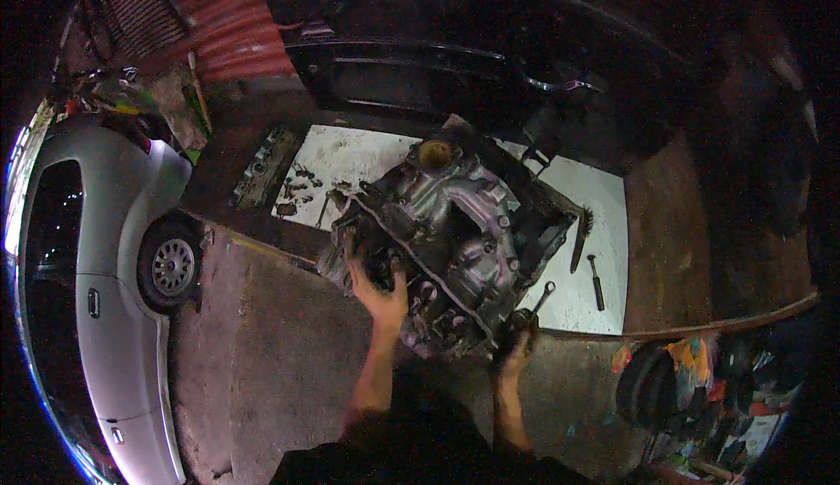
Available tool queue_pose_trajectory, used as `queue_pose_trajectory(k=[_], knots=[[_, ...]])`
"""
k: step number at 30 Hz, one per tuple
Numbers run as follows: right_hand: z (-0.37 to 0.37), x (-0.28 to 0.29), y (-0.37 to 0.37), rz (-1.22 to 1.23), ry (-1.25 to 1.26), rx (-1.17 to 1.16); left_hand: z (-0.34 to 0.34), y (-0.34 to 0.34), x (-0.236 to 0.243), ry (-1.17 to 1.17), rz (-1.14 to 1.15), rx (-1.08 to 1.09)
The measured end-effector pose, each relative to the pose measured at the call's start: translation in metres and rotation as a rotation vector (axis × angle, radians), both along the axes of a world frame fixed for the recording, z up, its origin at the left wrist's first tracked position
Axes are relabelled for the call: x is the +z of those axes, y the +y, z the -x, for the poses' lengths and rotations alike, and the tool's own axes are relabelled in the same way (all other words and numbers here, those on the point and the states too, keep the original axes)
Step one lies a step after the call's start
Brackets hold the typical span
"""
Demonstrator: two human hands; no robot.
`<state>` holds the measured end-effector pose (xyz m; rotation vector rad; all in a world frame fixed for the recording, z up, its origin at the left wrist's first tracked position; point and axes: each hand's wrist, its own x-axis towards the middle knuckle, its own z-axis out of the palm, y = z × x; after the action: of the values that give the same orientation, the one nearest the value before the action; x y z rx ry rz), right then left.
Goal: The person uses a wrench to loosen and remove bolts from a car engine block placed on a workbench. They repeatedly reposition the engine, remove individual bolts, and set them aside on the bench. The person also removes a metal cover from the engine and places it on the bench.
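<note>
A greasy metal engine (472, 223) lies at an angle across the bench, with a round opening (435, 154) at its far end and curved pipes on top. At its near left side, my left hand (378, 294) grips the edge, thumb apart from the fingers. My right hand (516, 349) is closed at the near right corner of the engine; its fingers are dark and partly hidden. Just beyond that hand, a ring-ended wrench (545, 294) shows over the white sheet, its lower end hidden by a dark part.
The wooden bench (674, 249) carries a white sheet (604, 196). On it are a dark brush (581, 238), a dark-handled tool (597, 284) and several small bolts (302, 189). A long metal part (265, 168) lies far left. A silver car (114, 310) stands left; a dark vehicle panel (411, 48) is behind.
</note>
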<state>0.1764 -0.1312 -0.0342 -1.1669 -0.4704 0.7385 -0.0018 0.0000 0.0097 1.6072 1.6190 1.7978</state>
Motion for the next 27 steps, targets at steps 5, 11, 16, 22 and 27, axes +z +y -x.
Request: queue_pose_trajectory(k=[5, 11, 16, 22, 27], knots=[[0.013, 0.039, 0.006, 0.177, 0.132, -0.105, -0.005, 0.006, 0.03, -0.167, 0.087, -0.057], [0.013, 0.036, 0.011, 0.144, 0.076, 0.011, 0.003, 0.031, 0.023, -0.164, 0.079, -0.032], [0.049, -0.034, 0.032, 0.07, 0.232, -0.023, 0.018, 0.069, 0.042, 0.058, 0.035, -0.015], [0.082, -0.035, 0.075, 0.164, 0.132, -0.291, 0.041, 0.096, 0.015, -0.074, 0.004, -0.184], [0.071, -0.052, 0.079, 0.081, -0.018, -0.336, 0.046, 0.097, -0.02, -0.015, 0.033, -0.149]])
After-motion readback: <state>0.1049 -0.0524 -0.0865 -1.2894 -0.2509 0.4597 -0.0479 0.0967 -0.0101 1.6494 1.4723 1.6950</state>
